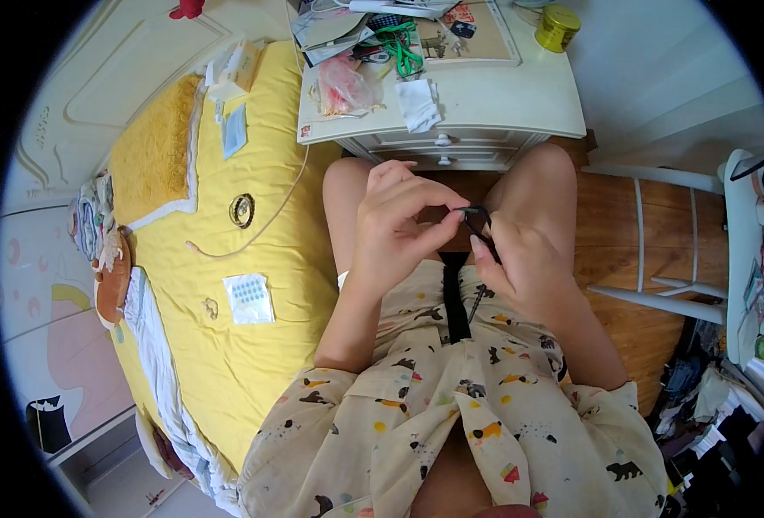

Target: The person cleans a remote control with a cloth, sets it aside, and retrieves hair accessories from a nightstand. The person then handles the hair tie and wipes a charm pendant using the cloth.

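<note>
A thin black cord (pixel 477 226) forms a small loop between my two hands, above my lap. My left hand (pixel 399 220) pinches one end of it between thumb and index finger, the other fingers raised. My right hand (pixel 520 259) is closed on the other side of the loop, and a dark length hangs below it. Behind the cord, a black strap (pixel 455 298) runs down over the patterned clothing (pixel 416 380).
To the left, a yellow bed (pixel 291 345) holds a black ring-shaped coil (pixel 242 211), a clear packet with blue dots (pixel 250 299) and a cable (pixel 265 226). Ahead is a white cabinet (pixel 485 104) with a white cloth (pixel 418 105) and clutter. A chair frame (pixel 649 302) stands at right.
</note>
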Motion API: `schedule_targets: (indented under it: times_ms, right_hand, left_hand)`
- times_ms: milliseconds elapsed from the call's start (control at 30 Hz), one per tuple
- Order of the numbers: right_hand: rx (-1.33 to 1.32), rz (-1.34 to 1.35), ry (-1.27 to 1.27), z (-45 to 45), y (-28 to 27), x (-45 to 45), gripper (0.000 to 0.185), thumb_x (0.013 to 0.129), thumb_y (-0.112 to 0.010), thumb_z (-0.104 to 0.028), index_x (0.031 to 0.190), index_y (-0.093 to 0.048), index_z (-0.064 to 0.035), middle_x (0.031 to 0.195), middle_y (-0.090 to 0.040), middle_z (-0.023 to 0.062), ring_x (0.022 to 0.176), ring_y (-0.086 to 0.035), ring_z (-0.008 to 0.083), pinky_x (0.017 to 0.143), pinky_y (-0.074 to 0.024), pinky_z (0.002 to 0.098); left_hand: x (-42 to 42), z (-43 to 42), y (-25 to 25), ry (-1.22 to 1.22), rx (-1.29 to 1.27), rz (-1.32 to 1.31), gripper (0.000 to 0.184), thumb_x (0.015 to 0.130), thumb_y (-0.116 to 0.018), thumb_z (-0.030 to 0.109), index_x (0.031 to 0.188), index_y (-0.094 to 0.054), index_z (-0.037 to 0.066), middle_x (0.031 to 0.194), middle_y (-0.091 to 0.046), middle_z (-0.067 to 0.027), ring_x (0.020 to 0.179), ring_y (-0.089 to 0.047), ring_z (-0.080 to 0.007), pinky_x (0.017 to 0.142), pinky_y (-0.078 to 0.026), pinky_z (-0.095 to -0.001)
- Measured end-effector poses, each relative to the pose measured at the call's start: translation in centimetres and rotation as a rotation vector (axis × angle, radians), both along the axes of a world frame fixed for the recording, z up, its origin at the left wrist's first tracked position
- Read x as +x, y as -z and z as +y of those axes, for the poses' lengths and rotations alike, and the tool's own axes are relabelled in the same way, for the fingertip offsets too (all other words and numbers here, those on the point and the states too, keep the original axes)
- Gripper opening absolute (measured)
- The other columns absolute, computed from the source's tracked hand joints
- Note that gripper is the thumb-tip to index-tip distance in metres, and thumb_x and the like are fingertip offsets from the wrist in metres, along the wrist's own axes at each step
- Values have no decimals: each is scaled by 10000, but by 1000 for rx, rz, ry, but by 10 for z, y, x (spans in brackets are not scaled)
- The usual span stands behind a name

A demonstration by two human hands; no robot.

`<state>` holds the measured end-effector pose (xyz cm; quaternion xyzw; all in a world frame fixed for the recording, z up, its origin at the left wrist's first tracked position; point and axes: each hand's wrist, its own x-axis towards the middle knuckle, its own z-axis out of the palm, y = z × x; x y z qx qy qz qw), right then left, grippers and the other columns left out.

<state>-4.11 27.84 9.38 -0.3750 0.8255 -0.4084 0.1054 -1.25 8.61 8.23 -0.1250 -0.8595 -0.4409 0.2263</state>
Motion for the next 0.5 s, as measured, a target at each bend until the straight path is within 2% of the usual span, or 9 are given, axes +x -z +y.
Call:
schedule_targets:
  times_ms: [167, 267, 367, 500]
  right_hand:
    - [6, -46, 1, 0, 5, 1, 234, 852, -584, -150, 794, -441, 26, 592, -549, 219, 554, -563, 407, 512, -437, 469]
    - [11, -34, 3, 0, 5, 2, 232, 853, -583, -147, 797, -435, 23, 585, -542, 217, 543, -557, 407, 505, -433, 468]
    - [-1, -2, -14, 1, 8, 1, 232, 855, -583, -147, 799, -431, 20, 585, -539, 214, 541, -553, 404, 503, -428, 469]
    - [-25, 37, -11, 0, 9, 2, 229, 850, -588, -143, 799, -433, 18, 583, -538, 211, 550, -553, 401, 511, -424, 471]
  left_hand:
    - [0, 0, -2, 10, 0, -4, 145, 670, -745, 71, 793, -673, 102, 762, -658, 15, 688, -525, -153, 819, -363, -321]
    - [0, 0, 1, 18, 33, -21, 149, 671, -739, 59, 810, -703, 99, 784, -670, 21, 668, -475, -114, 861, -365, -338]
    - [0, 0, 2, 22, 32, -11, 149, 671, -740, 61, 811, -703, 99, 792, -673, 22, 671, -472, -112, 859, -361, -332]
    - [0, 0, 0, 19, 20, -12, 145, 670, -741, 75, 797, -676, 103, 761, -658, 16, 691, -528, -156, 838, -367, -333]
